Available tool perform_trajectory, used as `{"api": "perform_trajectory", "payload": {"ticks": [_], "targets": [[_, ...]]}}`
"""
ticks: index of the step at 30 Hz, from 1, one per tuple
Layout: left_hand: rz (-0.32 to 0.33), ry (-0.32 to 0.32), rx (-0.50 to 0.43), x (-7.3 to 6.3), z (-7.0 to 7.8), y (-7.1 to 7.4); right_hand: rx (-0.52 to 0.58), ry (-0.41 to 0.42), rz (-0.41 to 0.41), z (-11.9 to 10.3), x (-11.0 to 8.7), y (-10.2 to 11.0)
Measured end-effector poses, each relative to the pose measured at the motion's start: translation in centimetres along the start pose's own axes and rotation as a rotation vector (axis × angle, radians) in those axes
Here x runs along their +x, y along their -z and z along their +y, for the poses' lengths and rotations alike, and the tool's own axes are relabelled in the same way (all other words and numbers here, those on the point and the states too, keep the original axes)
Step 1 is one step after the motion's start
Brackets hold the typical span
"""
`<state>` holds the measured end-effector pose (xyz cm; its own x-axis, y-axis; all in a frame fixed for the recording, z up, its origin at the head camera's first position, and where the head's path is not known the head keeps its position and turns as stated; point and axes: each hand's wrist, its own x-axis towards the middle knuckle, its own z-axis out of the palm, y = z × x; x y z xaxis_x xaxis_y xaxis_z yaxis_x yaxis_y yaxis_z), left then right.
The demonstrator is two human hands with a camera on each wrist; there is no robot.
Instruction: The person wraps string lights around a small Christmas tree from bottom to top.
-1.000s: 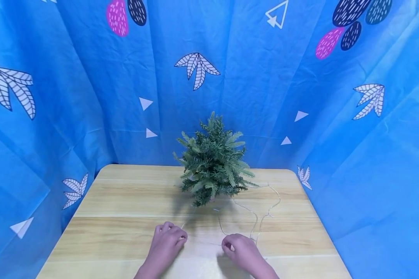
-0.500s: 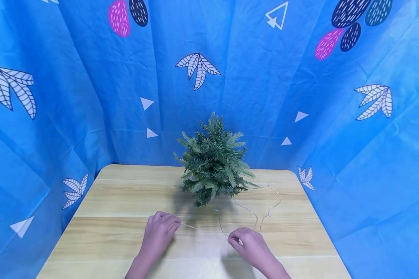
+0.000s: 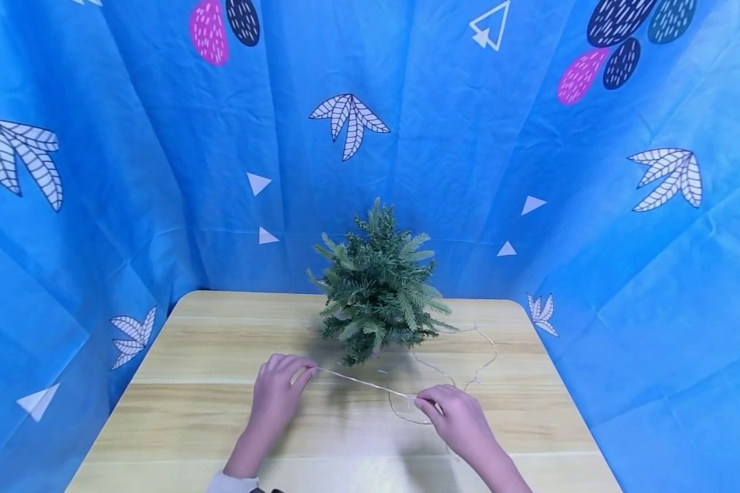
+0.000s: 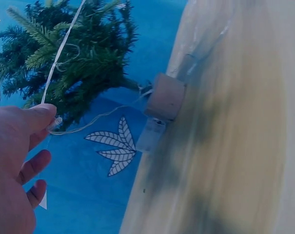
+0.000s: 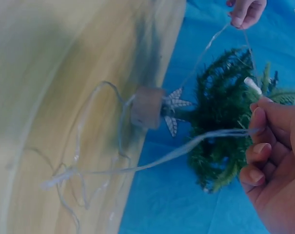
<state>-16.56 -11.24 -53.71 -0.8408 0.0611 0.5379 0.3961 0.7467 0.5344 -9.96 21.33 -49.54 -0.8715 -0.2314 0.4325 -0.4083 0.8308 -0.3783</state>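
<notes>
Smooth wood-grain table (image 3: 191, 411), creased cloth backdrop (image 3: 444, 137), bristly plastic-looking tree (image 3: 376, 287), matt base (image 4: 166, 97), shiny clear-plastic string (image 5: 184, 148)

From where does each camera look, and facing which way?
Head: on the head, facing forward and down at the tree; left hand and right hand show.
Left wrist: on that wrist, facing the tree; only the left hand shows.
Right wrist: on that wrist, facing the tree; both hands show.
Both wrist views share tree, string and brown base.

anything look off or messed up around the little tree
Nothing stands out as damaged or spilled. The tree stands upright, and the string runs nearly straight between the left hand and right hand. Some slack lies in loose loops on the table, a bit untidy.
</notes>
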Motion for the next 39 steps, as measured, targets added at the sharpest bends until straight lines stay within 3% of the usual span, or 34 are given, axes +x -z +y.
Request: {"api": "perform_trajectory", "payload": {"ticks": [9, 16, 21, 27, 39], "targets": [[0.041, 0.049, -0.077, 2.0, -0.4, 0.6, 0.043, 0.003, 0.057, -0.5, 0.8, 1.4], [0.024, 0.112, -0.095, 3.6, -0.5, 1.1, 0.139, -0.034, 0.079, -0.8, 1.4, 2.2], [-0.016, 0.187, -0.169, 4.8, -0.6, 1.4, 0.222, -0.041, 0.087, -1.0, 1.6, 2.8], [-0.021, 0.241, -0.237, 5.9, -0.6, 1.5, 0.299, -0.075, 0.108, -1.6, 2.1, 3.5], [-0.022, 0.297, -0.334, 7.6, 0.1, 0.8, 0.332, -0.198, 0.181, -1.2, 2.5, 4.4]]}}
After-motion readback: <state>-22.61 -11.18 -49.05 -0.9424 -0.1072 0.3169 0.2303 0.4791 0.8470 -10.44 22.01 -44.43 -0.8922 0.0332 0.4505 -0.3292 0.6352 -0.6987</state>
